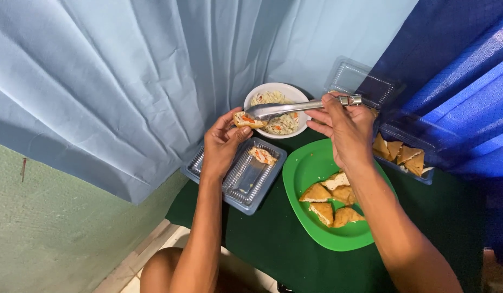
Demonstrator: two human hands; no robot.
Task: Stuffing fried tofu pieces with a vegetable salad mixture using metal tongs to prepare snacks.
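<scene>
The left hand point(221, 145) pinches a small stuffed tofu piece point(247, 120) between thumb and fingertips, holding it just above the table edge, at about 9 o'clock from the bowl point(301, 96). The right hand point(343, 130) is closed around the handle of metal tongs point(300, 106), which run from the fist at 3 o'clock across the bowl to the 9 o'clock side, where their tip rests on the tofu piece's filling.

The bowl is white and round and holds a pale shredded vegetable mix with orange flecks; it sits right under the tongs. Below the left hand, at 6 o'clock from it, lies a clear rectangular tray point(235, 187) with ribbed walls; one filled piece point(262, 155) sits in its upper right corner, the rest of its floor is bare. At 3 o'clock from the tray stands a green plate point(300, 173) carrying five golden triangular tofu pieces point(330, 198) grouped near its middle, partly under the right forearm.

At 3 o'clock from the right hand a second clear tray point(408, 169) holds more triangles point(400, 153), stacked upright. At 12 o'clock from that hand a clear lid point(360, 81) leans by the blue curtain point(126, 81). Everything rests on a dark green cloth point(262, 244).
</scene>
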